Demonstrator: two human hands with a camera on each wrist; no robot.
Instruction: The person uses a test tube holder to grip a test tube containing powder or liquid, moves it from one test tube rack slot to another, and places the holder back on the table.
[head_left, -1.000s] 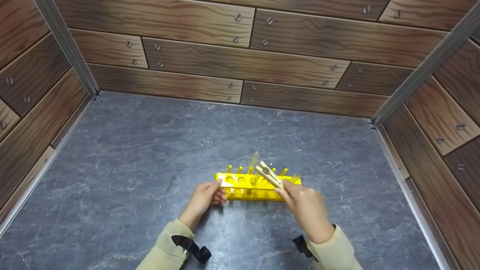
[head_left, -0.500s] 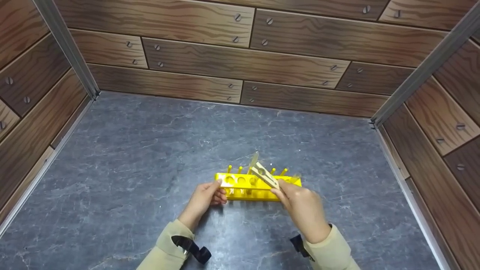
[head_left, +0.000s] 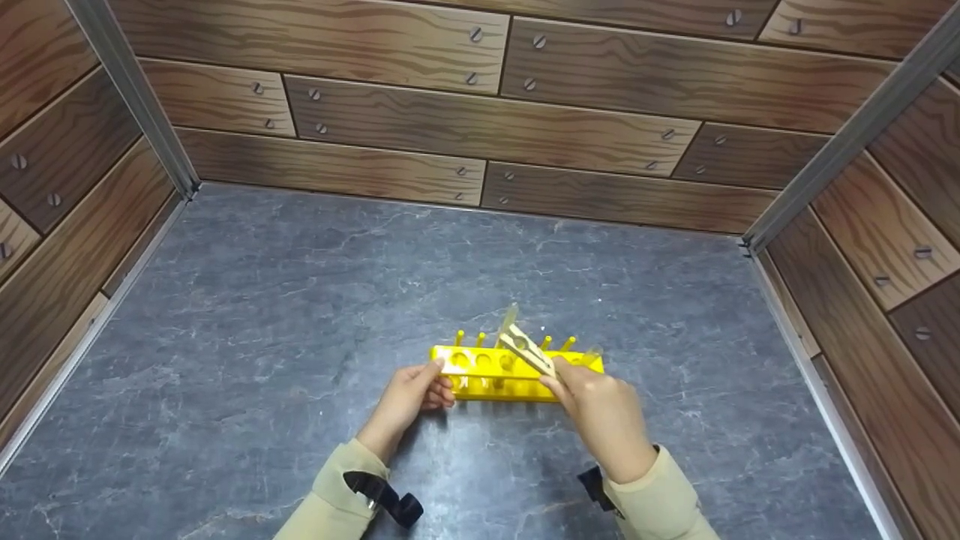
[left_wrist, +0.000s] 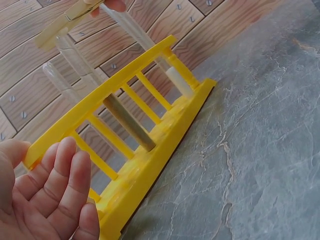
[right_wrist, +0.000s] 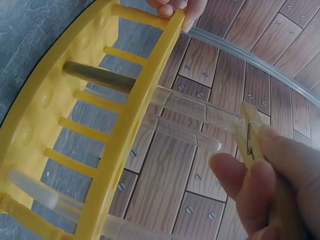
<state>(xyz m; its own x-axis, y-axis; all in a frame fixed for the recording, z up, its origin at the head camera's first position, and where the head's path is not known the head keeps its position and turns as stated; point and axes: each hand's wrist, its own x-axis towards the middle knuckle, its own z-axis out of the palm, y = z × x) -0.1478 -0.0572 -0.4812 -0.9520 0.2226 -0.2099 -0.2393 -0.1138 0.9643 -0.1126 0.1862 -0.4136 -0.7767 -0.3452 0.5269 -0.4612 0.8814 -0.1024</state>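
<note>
My left hand (head_left: 409,390) pinches the left end of a yellow test tube rack (head_left: 471,361), thumb on its upper bar. My right hand (head_left: 607,416) holds a wooden test tube clamp (head_left: 529,351) between thumb and fingers. The clamp's front end is at the mouth of a glass test tube with olive-brown contents (left_wrist: 129,122), upright in the rack. Whether the clamp grips the glass I cannot tell. A second test tube with white contents (left_wrist: 177,80) stands at the rack's right end. Behind, a clear tube (right_wrist: 185,135) shows its rounded end up.
The rack stands on a grey marbled tabletop (head_left: 337,300). Yellow pegs (head_left: 568,343) rise along its back side. Wood-patterned panels (head_left: 375,105) with metal corner posts (head_left: 840,142) enclose the back and both sides.
My right hand has moved slightly left, bringing the clamp from beside the test tube to its mouth. My left hand and the rack have stayed in place.
</note>
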